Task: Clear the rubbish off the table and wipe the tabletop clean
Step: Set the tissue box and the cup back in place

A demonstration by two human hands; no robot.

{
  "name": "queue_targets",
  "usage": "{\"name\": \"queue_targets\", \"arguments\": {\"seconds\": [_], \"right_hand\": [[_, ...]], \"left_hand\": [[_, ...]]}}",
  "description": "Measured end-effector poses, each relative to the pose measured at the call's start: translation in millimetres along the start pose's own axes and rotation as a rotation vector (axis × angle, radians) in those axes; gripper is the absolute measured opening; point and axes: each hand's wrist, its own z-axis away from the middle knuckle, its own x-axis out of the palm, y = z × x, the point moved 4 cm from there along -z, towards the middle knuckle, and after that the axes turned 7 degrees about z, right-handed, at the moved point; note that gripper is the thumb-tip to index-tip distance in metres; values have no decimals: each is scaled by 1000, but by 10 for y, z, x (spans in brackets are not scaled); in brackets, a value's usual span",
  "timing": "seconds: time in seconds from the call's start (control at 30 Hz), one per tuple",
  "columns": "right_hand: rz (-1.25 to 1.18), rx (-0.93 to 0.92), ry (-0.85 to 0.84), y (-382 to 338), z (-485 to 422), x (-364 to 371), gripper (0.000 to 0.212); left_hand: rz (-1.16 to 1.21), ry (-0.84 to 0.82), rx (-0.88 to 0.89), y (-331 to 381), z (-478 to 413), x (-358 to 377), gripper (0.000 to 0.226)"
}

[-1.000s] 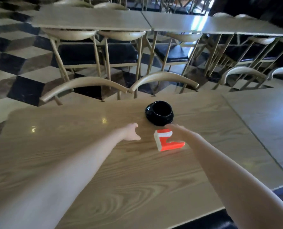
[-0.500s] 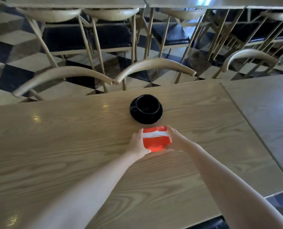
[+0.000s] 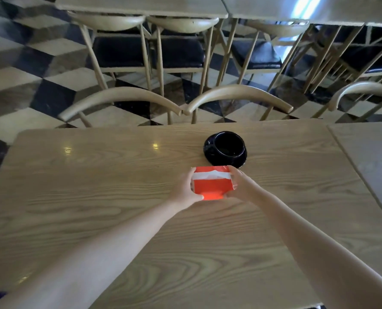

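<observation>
We had our left hand (image 3: 186, 192) and right hand (image 3: 239, 188) curled round the side edges of the orange packet (image 3: 211, 186), low on the tabletop (image 3: 96, 186) just short of the black cup (image 3: 229, 144); it looked light, soft and crushable, best gripped gently there.

An orange packet (image 3: 212, 185) with a white band, upright above the wooden table (image 3: 96, 186).
</observation>
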Motion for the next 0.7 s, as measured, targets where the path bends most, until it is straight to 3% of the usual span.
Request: {"name": "queue_targets", "arguments": {"seconds": [0.27, 0.47, 0.7], "right_hand": [[10, -193, -48, -1523, -545, 627, 87], [-33, -308, -73, -2786, -952, 1256, 82], [-75, -355, -45, -3910, -1353, 1750, 80]], "left_hand": [[216, 245, -61, -740, 366, -1412, 95], [426, 451, -153, -1321, 572, -2584, 78], [442, 505, -180, -1829, 602, -3669, 73]]}}
